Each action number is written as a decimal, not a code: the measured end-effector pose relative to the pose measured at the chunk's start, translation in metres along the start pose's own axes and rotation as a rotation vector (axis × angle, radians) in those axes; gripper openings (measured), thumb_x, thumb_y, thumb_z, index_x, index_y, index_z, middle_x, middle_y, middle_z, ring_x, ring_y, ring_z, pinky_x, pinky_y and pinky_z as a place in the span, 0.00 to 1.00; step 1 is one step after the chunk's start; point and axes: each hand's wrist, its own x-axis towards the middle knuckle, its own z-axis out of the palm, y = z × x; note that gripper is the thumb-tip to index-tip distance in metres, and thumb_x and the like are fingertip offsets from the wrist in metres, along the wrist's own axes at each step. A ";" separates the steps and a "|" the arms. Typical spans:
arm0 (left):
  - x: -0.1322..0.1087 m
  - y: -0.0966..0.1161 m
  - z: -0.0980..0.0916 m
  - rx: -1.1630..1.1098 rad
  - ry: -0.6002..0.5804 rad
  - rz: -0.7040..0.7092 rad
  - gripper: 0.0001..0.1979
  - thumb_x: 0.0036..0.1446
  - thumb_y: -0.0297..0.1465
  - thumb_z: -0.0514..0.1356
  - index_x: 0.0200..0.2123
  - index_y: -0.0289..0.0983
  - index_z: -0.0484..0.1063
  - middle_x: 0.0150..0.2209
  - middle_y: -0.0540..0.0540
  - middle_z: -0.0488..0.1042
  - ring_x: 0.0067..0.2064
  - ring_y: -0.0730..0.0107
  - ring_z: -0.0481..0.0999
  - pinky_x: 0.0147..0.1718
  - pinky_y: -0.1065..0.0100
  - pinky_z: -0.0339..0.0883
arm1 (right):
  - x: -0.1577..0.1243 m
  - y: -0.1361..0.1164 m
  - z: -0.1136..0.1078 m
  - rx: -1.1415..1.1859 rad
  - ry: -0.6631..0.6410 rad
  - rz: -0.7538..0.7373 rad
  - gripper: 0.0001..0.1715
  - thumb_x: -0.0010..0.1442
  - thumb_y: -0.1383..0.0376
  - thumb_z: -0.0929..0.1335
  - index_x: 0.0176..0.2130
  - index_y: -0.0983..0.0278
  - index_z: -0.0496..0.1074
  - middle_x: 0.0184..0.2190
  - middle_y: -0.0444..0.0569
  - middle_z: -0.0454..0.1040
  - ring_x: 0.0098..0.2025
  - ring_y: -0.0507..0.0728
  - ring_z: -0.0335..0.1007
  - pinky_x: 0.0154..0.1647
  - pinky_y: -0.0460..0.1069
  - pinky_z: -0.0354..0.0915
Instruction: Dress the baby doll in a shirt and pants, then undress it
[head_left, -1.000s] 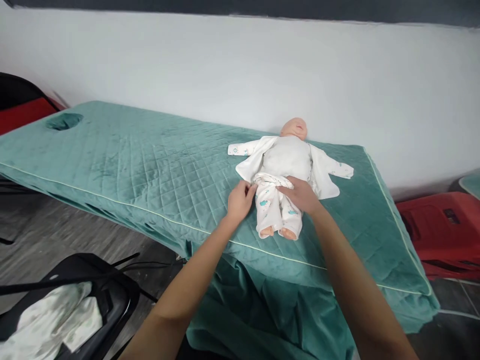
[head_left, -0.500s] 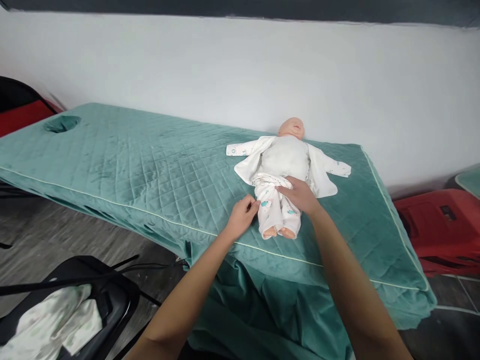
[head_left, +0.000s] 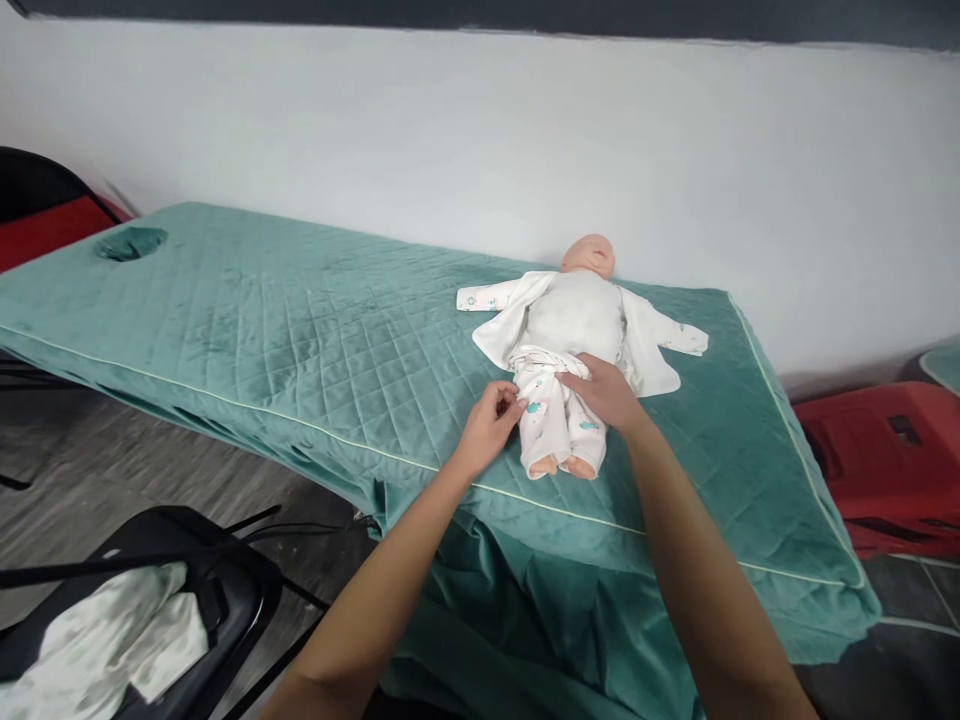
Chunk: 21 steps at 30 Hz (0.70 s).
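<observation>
A baby doll [head_left: 589, 257] lies on its back on a green quilted bed. Its white jacket [head_left: 651, 345] is spread open, both sleeves stretched outward, over a white padded torso. Printed baby trousers [head_left: 541, 418] cover the legs, bunched at the waist, with the feet showing at the hems. My right hand [head_left: 609, 393] is closed on the trousers near the waist, its thumb across the front. At the trousers' left edge, my left hand [head_left: 487, 428] has curled fingers, thumb and fingertips pinching the cloth at the side.
The green bed [head_left: 322, 330] stands along a white wall and has a face hole at its far left. A black chair [head_left: 240, 590] with a patterned cloth [head_left: 127, 640] is at the lower left. A red chair [head_left: 885, 465] stands right of the bed.
My left hand has shifted slightly up along the trousers' side, its fingers a little less tightly curled. The right hand keeps its place at the waist. The view has moved slightly.
</observation>
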 end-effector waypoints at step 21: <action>0.036 -0.003 -0.001 0.375 0.136 0.083 0.10 0.67 0.33 0.53 0.50 0.42 0.67 0.38 0.49 0.78 0.40 0.67 0.77 0.41 0.67 0.66 | 0.001 0.003 0.000 0.042 0.004 0.003 0.17 0.61 0.49 0.66 0.36 0.59 0.71 0.35 0.45 0.76 0.40 0.60 0.70 0.43 0.53 0.63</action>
